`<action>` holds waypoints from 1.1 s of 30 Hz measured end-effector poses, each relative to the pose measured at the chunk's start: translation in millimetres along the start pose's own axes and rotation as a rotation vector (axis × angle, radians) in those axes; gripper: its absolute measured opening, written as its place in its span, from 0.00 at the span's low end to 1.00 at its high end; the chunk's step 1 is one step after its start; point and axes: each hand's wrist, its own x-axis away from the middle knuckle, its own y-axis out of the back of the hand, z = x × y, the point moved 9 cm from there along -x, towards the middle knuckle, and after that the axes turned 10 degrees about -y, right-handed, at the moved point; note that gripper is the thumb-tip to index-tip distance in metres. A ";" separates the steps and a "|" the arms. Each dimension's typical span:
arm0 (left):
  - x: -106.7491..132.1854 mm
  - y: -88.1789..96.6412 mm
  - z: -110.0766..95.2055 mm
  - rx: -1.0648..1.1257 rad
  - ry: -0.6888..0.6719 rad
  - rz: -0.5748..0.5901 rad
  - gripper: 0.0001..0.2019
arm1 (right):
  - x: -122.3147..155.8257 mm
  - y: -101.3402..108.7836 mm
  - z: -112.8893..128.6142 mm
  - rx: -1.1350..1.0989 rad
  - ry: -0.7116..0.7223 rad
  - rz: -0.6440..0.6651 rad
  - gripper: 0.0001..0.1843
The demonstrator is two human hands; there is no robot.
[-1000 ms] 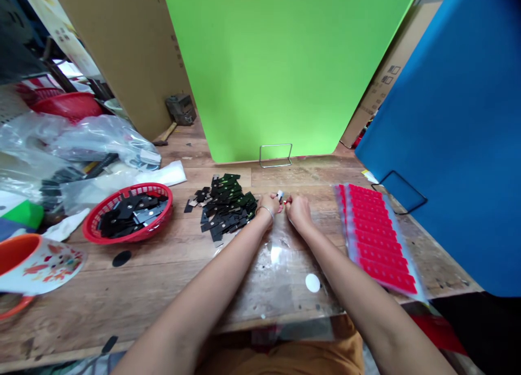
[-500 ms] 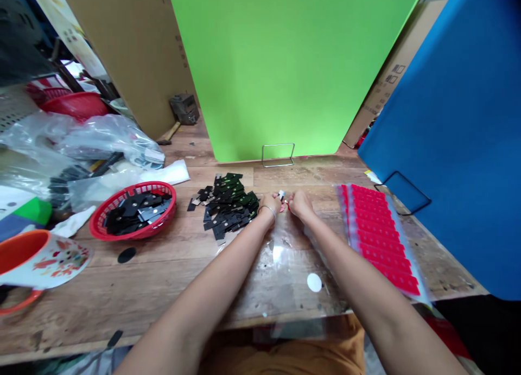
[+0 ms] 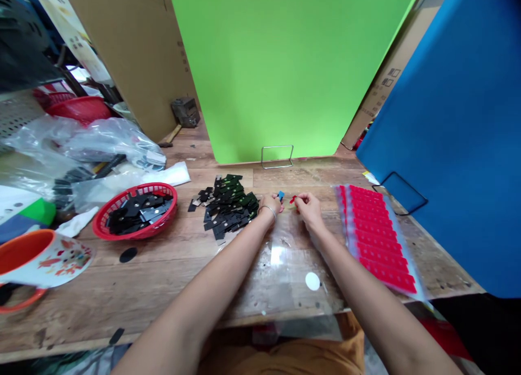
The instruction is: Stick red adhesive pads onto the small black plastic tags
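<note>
My left hand [image 3: 269, 205], with a bracelet at its wrist, is closed on a small flat dark piece [image 3: 281, 195] that shines blue. It rests at the right edge of a heap of flat black pieces [image 3: 230, 204], several with a small round spot. A small red piece [image 3: 292, 199] is pinched in the fingertips of my right hand [image 3: 309, 207]. The two hands are a little apart above the table. To the right lie clear sheets carrying rows of red pieces [image 3: 378, 231].
A red basket [image 3: 100, 226] of black pieces stands left, near an orange-and-white mug [image 3: 67, 264]. Green [image 3: 285, 76] and blue [image 3: 459, 147] boards stand behind and right, with wire stands [image 3: 277, 166] at their feet. A white disc [image 3: 312, 281] lies in front of my hands.
My right hand has moved slightly right, away from my left hand, with the red piece now showing at its fingertips. The dark piece in my left hand has turned and now shines blue.
</note>
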 end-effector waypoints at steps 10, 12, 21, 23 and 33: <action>53.3 17.5 -23.0 0.190 -0.041 0.053 0.05 | 70.7 17.8 3.5 -0.289 -0.095 0.146 0.13; 82.5 27.5 -15.5 0.238 -0.036 0.089 0.02 | 88.4 15.1 -1.8 -0.334 -0.130 0.200 0.12; 172.3 32.3 46.2 0.492 0.110 0.203 0.13 | 148.4 -5.7 -8.3 -0.291 -0.095 0.275 0.09; 174.2 29.7 49.1 0.506 0.101 0.206 0.13 | 153.0 -7.1 -7.6 -0.286 -0.089 0.274 0.08; 172.0 30.2 52.5 0.522 0.108 0.199 0.13 | 155.6 -7.6 -15.9 -0.291 -0.106 0.267 0.09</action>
